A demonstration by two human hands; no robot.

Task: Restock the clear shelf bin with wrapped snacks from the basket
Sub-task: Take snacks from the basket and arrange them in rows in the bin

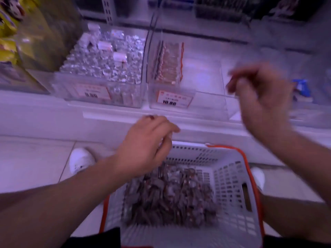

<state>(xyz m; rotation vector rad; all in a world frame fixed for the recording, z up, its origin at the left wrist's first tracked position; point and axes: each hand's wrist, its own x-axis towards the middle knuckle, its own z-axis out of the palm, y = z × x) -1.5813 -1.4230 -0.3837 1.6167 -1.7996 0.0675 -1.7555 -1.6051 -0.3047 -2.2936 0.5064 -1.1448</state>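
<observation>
A white mesh basket [232, 179] with an orange rim stands on the floor below me, holding a pile of dark wrapped snacks [170, 197]. My left hand [145, 145] hovers over its far edge, fingers curled down round a wrapped snack that hangs over the pile. On the shelf above, the clear bin [207, 104] holds one row of upright orange-edged snacks [169, 63] at its left side; the rest of its floor is bare. My right hand [263, 97] is raised by the bin's right front corner, badly blurred, fingers curled; whether it holds anything is unclear.
Left of the bin stands another clear bin [100, 97] heaped with silver-wrapped sweets. Both bins carry orange price labels. Yellow packets [7, 33] fill the far left, a blue item [302, 86] lies at the right. My white shoes [80, 160] flank the basket on the tiled floor.
</observation>
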